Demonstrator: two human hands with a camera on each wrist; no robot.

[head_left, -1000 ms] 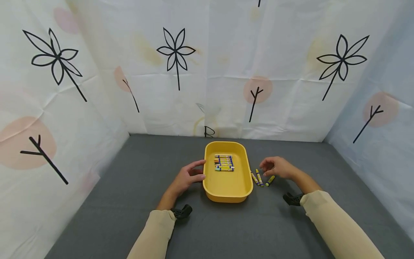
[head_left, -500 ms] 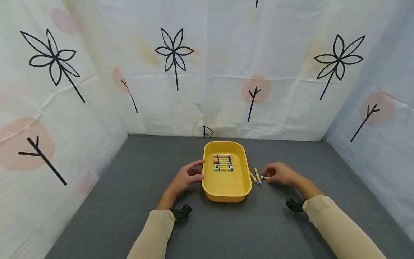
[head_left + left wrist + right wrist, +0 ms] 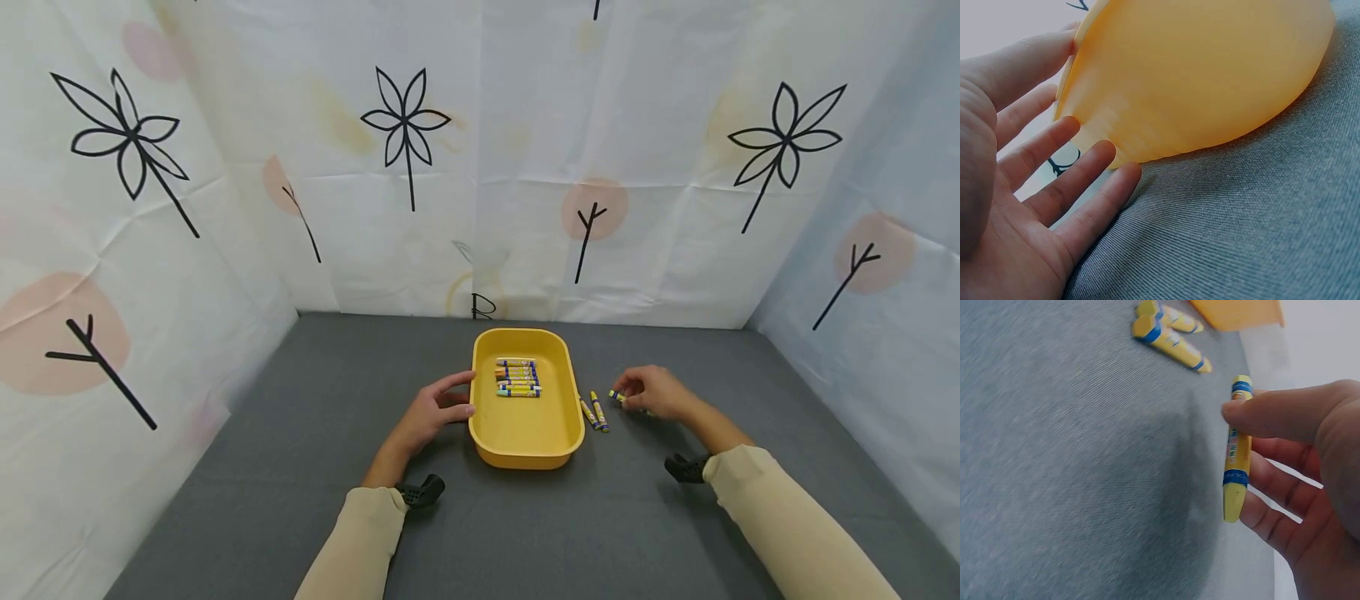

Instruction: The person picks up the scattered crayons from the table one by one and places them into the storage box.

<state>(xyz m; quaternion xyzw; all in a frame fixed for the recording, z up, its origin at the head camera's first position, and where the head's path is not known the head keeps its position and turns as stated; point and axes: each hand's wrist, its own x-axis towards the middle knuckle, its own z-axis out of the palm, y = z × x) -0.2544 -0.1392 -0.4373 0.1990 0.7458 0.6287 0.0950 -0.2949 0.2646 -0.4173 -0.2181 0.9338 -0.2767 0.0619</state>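
A yellow crayon [image 3: 1235, 469] with blue bands is pinched between the thumb and fingers of my right hand [image 3: 657, 392], just above the table to the right of the tray. Two similar crayons [image 3: 599, 412] lie side by side on the cloth between that hand and the yellow tray [image 3: 527, 433]. Inside the tray, several crayons [image 3: 519, 392] lie crosswise in a row toward its far half. My left hand [image 3: 427, 417] rests against the tray's left side, its fingers spread and fairly straight; the left wrist view shows fingertips at the tray's wall and rim.
Dark grey cloth [image 3: 480, 533] covers the table. A white patterned sheet [image 3: 510, 142] stands along the back and both sides. Black wrist devices [image 3: 422, 491] sit on both wrists.
My right hand has picked up the rightmost loose crayon and raised it slightly, turning it. My left hand and the tray have stayed in place.
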